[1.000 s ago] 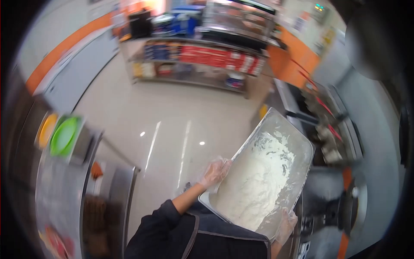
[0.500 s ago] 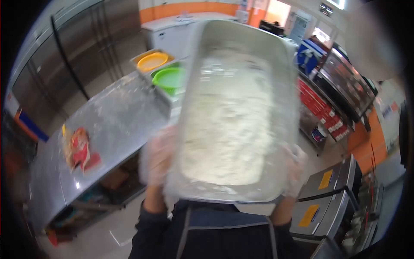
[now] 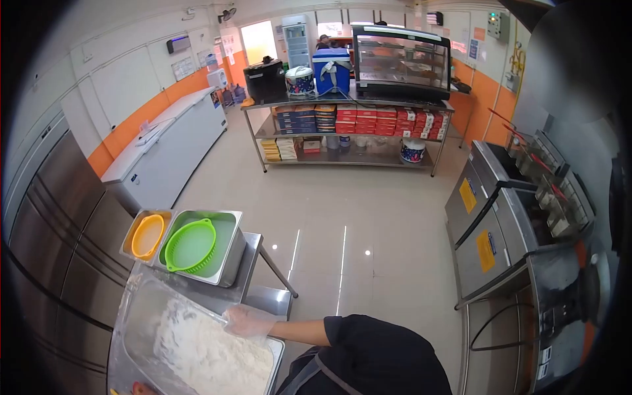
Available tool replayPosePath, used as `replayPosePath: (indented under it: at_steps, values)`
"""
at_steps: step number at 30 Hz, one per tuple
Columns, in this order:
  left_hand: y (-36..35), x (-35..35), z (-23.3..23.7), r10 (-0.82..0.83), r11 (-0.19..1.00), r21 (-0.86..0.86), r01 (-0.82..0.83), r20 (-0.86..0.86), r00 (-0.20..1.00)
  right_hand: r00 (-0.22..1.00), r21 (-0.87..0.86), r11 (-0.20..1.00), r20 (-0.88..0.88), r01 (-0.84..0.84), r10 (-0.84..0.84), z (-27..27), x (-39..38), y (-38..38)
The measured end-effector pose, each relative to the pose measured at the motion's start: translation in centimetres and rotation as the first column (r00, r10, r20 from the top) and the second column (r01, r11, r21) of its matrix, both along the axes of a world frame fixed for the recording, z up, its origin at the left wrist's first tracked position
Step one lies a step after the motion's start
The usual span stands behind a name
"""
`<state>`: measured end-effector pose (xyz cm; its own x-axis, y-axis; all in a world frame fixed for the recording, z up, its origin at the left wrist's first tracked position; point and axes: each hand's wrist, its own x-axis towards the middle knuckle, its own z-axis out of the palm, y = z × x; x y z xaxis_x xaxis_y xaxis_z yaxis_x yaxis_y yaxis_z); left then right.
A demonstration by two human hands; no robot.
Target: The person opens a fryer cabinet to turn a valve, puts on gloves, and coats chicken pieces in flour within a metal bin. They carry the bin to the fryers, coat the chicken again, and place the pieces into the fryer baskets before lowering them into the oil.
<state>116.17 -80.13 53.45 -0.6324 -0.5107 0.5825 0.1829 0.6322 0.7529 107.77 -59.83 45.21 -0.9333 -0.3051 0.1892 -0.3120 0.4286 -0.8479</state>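
A large rectangular tub (image 3: 139, 319) of white, flour-like powder (image 3: 214, 352) rests over the metal table at the lower left, its near end cut off by the frame. My right hand (image 3: 249, 320), in a clear plastic glove, is closed on the tub's right-hand rim. Beyond the tub, a green basket (image 3: 191, 245) sits in a metal pan of pale liquid, beside an orange basket (image 3: 148, 236) in a smaller pan. My left hand is out of view. Part of a reddish item (image 3: 142, 388) shows at the bottom edge.
Steel fryers (image 3: 490, 210) with baskets line the right side. A white chest freezer (image 3: 168, 148) and steel refrigerator doors (image 3: 62, 217) stand left. Across the tiled floor (image 3: 355, 230) is a shelf table (image 3: 349, 161) bearing boxes, a blue cooler (image 3: 331, 72) and a glass display case (image 3: 401, 62).
The tub, held up by both hands half a second ago, is now lower and to the left, at the table. My left hand has left the view, and the camera has turned.
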Motion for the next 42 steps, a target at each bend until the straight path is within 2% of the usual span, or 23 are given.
replayPosePath:
  at_steps: [1, 5, 7, 11, 14, 15, 16, 17, 18, 20, 21, 23, 24, 26, 28, 30, 31, 33, 34, 36, 37, 40, 42]
  values:
    - [0.3, 1.6, -0.6, 0.009, 1.0, 0.016, -0.009, 0.018, 1.0, 0.999, 0.022, 1.0, 0.042, -0.005, 0.004, 0.1, 2.2, 0.1]
    - [6.2, 19.4, -3.3, -0.005, 0.998, 0.06, 0.0, 0.084, 0.996, 0.993, -0.02, 0.995, -0.057, -0.103, 0.101, -1.2, 24.6, 3.1]
    - [8.0, 20.1, -4.6, -0.032, 0.996, 0.087, 0.02, 0.133, 0.991, 0.981, -0.099, 0.983, -0.135, -0.156, 0.142, -1.8, 22.9, 2.4]
    - [11.5, 19.6, -6.1, -0.083, 0.99, 0.126, 0.059, 0.196, 0.977, 0.988, 0.057, 0.989, -0.059, -0.136, 0.14, 3.5, 23.3, 6.7]
    - [15.1, 19.5, -7.0, -0.112, 0.986, 0.147, 0.081, 0.22, 0.969, 0.998, -0.059, 0.998, 0.059, -0.034, 0.037, -2.1, 22.7, 12.7]
    - [16.3, 19.4, -7.2, -0.115, 0.985, 0.15, 0.082, 0.226, 0.967, 0.953, -0.324, 0.946, 0.295, 0.028, 0.073, -4.7, 23.4, 15.9]
    - [17.6, 19.3, -7.3, -0.119, 0.984, 0.154, 0.085, 0.229, 0.966, 0.855, -0.545, 0.825, 0.49, 0.151, 0.167, -6.1, 25.0, 19.7]
    - [18.8, 19.4, -7.3, -0.124, 0.984, 0.152, 0.091, 0.226, 0.966, 0.876, -0.518, 0.828, 0.477, 0.213, 0.074, -7.3, 27.3, 24.8]
    - [20.1, 19.6, -7.2, -0.12, 0.984, 0.153, 0.087, 0.219, 0.968, 0.823, -0.435, 0.826, 0.565, 0.357, -0.058, -7.3, 30.2, 29.3]
    - [22.2, 20.0, -6.6, -0.104, 0.987, 0.142, 0.076, 0.206, 0.973, 0.659, -0.371, 0.666, 0.71, 0.648, -0.246, -10.8, 35.8, 38.5]
    - [22.9, 20.4, -6.1, -0.091, 0.989, 0.13, 0.067, 0.192, 0.977, 0.549, -0.334, 0.518, 0.763, 0.787, -0.341, -11.2, 39.5, 42.4]
    - [24.7, 21.0, -4.8, -0.084, 0.992, 0.111, 0.066, 0.163, 0.983, 0.398, -0.32, 0.24, 0.793, 0.917, -0.461, -12.6, 46.7, 49.8]
    - [25.9, 21.1, -4.2, -0.116, 0.989, 0.116, 0.097, 0.176, 0.978, 0.405, -0.454, 0.029, 0.763, 0.891, -0.504, -12.2, 50.4, 52.1]
    - [30.2, 20.8, -3.4, -0.223, 0.966, 0.185, 0.18, 0.248, 0.943, 0.3, -0.509, -0.232, 0.755, 0.829, -0.583, -10.3, 56.0, 56.8]
    - [37.9, 18.7, -4.2, -0.417, 0.897, 0.348, 0.271, 0.468, 0.779, 0.192, -0.53, -0.373, 0.734, 0.761, -0.651, -9.4, 60.2, 61.1]
    - [43.2, 14.9, -10.6, -0.577, 0.816, 0.25, 0.522, 0.403, 0.71, 0.133, -0.563, -0.489, 0.735, 0.666, -0.665, -9.3, 63.1, 64.5]
    - [46.2, 15.7, -9.9, -0.662, 0.748, 0.356, 0.56, 0.337, 0.669, 0.091, -0.573, -0.549, 0.738, 0.609, -0.669, -9.0, 64.2, 65.6]
    - [54.7, 16.9, -8.9, -0.838, 0.525, 0.541, 0.657, 0.192, 0.511, 0.088, -0.609, -0.58, 0.727, 0.541, -0.681, -8.2, 64.5, 67.0]
    - [57.8, 17.2, -8.6, -0.854, 0.505, 0.549, 0.666, 0.205, 0.479, 0.053, -0.622, -0.621, 0.726, 0.478, -0.686, -8.0, 64.6, 67.1]
    - [63.2, 17.3, -7.7, -0.894, 0.444, 0.557, 0.702, 0.224, 0.387, 0.1, -0.669, -0.604, 0.702, 0.432, -0.706, -9.3, 64.5, 67.8]
    - [65.2, 16.3, -8.2, -0.902, 0.431, 0.542, 0.721, 0.279, 0.329, 0.093, -0.628, -0.64, 0.742, 0.443, -0.664, -9.6, 64.2, 68.0]
    - [71.0, 16.2, -9.7, -0.906, 0.42, 0.641, 0.642, 0.257, 0.336, 0.049, -0.539, -0.709, 0.81, 0.454, -0.585, -9.7, 63.7, 68.9]
    - [74.5, 15.2, -10.4, -0.898, 0.436, 0.648, 0.625, 0.359, 0.254, 0.007, -0.521, -0.735, 0.818, 0.434, -0.575, -10.0, 64.1, 70.7]
